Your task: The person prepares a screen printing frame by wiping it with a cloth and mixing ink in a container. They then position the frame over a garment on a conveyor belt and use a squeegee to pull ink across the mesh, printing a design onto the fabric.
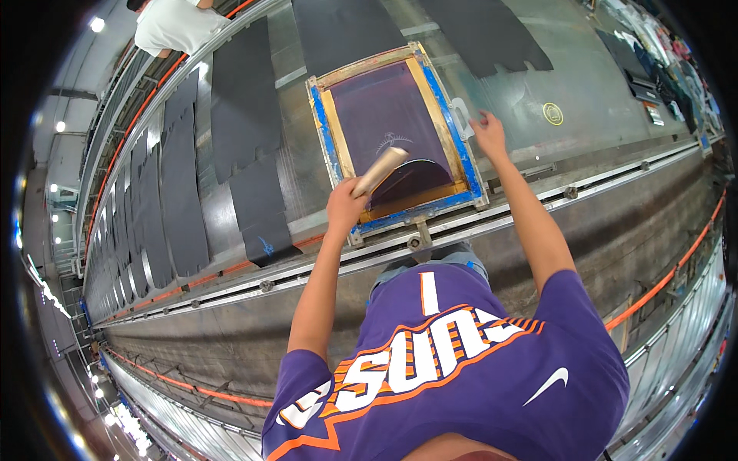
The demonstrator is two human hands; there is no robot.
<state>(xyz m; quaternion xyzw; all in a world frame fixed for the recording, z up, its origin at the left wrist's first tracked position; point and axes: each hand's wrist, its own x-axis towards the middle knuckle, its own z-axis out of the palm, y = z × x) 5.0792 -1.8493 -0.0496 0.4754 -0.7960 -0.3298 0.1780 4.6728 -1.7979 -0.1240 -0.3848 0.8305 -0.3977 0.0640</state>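
Note:
A screen-printing frame [452,86] with wooden edges and blue and tan tape lies flat on the long table before me. Its mesh [384,107] is dark purple, with a pale fine-line design near the middle. My left hand [347,204] is closed on a squeegee [382,170] with a pale handle, tilted over the near part of the mesh. A dark curved shape [411,183] lies beside it; whether that is ink or blade I cannot tell. My right hand [490,136], fingers apart, is just beside a white loop handle [461,118] on the frame's right side.
Dark fabric pieces [244,100] lie in a row along the table to the left and beyond the frame. A metal rail [569,192] runs along the near edge. A yellow round mark [553,114] is on the right. Another person [181,27] stands at the far left.

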